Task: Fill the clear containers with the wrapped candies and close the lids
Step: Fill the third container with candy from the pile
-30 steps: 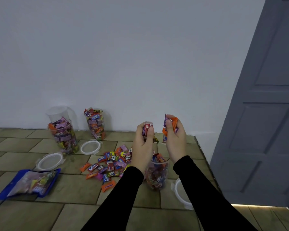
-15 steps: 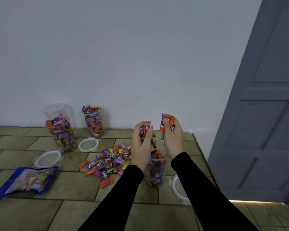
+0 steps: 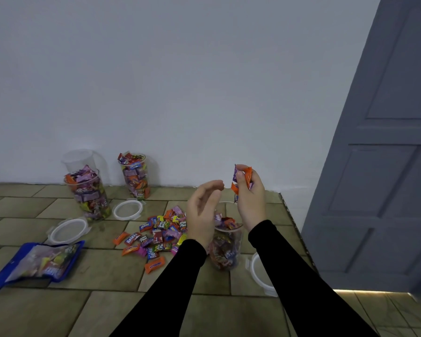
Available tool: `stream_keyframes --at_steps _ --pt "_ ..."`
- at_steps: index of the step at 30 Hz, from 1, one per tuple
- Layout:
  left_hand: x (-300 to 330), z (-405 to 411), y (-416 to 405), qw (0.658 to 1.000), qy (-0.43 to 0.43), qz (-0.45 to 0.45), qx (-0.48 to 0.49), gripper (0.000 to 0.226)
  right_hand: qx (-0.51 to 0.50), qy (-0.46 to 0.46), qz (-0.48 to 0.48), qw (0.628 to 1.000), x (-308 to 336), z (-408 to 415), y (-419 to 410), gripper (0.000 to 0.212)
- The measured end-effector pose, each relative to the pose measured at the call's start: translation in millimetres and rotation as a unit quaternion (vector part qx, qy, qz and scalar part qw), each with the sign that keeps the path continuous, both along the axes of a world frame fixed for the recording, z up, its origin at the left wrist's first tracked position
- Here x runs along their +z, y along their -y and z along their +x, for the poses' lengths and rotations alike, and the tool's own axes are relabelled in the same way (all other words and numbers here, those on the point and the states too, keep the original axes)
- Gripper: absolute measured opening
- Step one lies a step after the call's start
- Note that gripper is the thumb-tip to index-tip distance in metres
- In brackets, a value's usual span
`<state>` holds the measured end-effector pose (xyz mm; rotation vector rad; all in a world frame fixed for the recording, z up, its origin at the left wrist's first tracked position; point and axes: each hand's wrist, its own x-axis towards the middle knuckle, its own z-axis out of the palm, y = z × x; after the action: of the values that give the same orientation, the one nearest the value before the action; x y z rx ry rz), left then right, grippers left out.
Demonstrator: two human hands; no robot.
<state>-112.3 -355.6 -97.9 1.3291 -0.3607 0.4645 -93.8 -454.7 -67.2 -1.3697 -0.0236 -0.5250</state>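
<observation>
While both hands hover over the clear container (image 3: pixel 225 249), right hand (image 3: pixel 249 198) pinching orange and purple candies (image 3: pixel 243 177), left hand (image 3: pixel 202 210) fingers loosely curled, apparently empty, container part-filled, loose candy pile (image 3: pixel 158 233) just left, lid (image 3: pixel 259 273) right.

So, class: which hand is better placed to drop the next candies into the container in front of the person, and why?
Right. The right hand grips several wrapped candies above the open container; the left hand is open and holds nothing.
</observation>
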Motion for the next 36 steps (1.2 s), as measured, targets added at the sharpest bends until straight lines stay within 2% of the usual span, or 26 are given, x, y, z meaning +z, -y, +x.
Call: stream_keyframes --at_steps 4,7,9,13,26,36 --pt "-12.5 2.9 2.7 0.997 -0.059 -0.026 0.041 0.036 0.005 0.003 0.003 1.0 2.8 -2.2 -0.7 0.015" --pt "-23.4 7.0 7.4 0.98 -0.192 -0.038 -0.028 0.05 0.021 0.006 0.017 1.0 4.3 -5.1 -0.1 0.014" --pt "-26.6 9.1 8.2 0.968 -0.237 -0.055 -0.059 0.06 0.038 0.006 0.033 0.999 4.6 -6.7 0.3 0.012" --pt "-27.0 12.5 8.0 0.966 -0.241 -0.063 -0.062 0.064 0.067 0.007 0.081 0.994 5.1 -9.0 -0.2 0.009" --pt "-26.9 19.0 6.1 0.958 -0.265 -0.088 -0.066 0.068 0.043 -0.043 0.074 0.995 10.1 -11.0 -2.7 0.027" --pt "-27.2 19.2 7.5 0.963 -0.249 -0.091 -0.057 0.058 0.065 -0.019 0.057 0.996 8.4 -8.7 -2.9 0.007"
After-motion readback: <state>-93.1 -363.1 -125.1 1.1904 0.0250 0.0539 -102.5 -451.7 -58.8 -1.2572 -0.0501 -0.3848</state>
